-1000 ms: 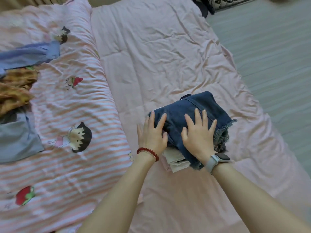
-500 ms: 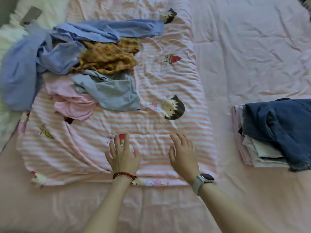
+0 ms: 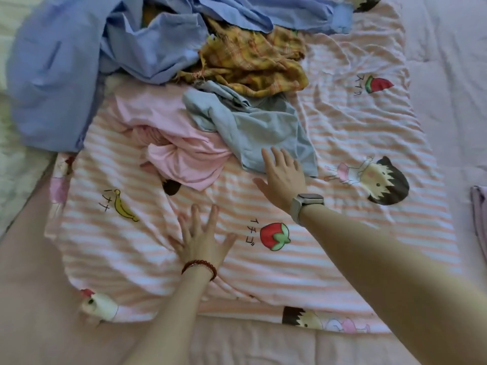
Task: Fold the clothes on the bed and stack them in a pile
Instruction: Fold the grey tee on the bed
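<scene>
Unfolded clothes heap point(image 3: 163, 75) sits far left on your striped blanket point(image 3: 355, 254). Your right hand point(image 3: 283, 177), fingers spread, lies on the grey garment point(image 3: 258, 127); left hand point(image 3: 201, 239) splayed flat on blanket, nearer, holding nothing.

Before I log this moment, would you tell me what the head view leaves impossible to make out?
- Folded pile: cut off by the right edge; only a lilac sliver shows.
- Blue shirt: its top runs past the upper edge.
- Yellow plaid garment: partly buried under the blue shirt; type unclear.
- Right hand: fingertips over the grey-blue garment; contact unclear.
- Left hand: flat on the striped blanket.
</scene>
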Available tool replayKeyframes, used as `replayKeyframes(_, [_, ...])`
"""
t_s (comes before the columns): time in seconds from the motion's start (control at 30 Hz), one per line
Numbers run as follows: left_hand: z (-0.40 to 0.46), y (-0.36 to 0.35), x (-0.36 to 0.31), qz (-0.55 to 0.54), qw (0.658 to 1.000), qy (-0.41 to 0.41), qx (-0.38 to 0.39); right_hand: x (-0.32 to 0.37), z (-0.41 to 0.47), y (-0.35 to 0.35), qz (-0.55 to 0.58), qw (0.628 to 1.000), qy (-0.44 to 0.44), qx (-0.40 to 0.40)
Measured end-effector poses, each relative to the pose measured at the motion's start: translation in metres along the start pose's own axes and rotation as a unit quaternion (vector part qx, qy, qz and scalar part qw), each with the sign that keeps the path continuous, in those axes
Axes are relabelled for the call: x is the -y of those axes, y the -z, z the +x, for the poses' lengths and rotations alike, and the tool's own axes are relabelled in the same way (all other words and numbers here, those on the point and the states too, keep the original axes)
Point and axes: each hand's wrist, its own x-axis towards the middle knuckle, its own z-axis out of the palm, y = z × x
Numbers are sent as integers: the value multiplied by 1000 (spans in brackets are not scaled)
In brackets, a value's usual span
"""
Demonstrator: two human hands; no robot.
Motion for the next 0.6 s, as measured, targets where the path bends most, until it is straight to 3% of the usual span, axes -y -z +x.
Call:
replayKeyframes(0.17, [16,1,16,-25,998,-38,40,-5,31,-2,-76,997,22,-23])
replayKeyframes(0.4, [23,20,19,-73,989,-68,107,10,-35,15,158,980,-53,-113])
replayKeyframes(0.5, [13,38,26,-185,978,-96,30,19,-118,2,230,971,-34,-61])
replayKeyframes(0.6, [-17,51,33,-326,945,6,-32,21,-208,-16,226,973,-20,44])
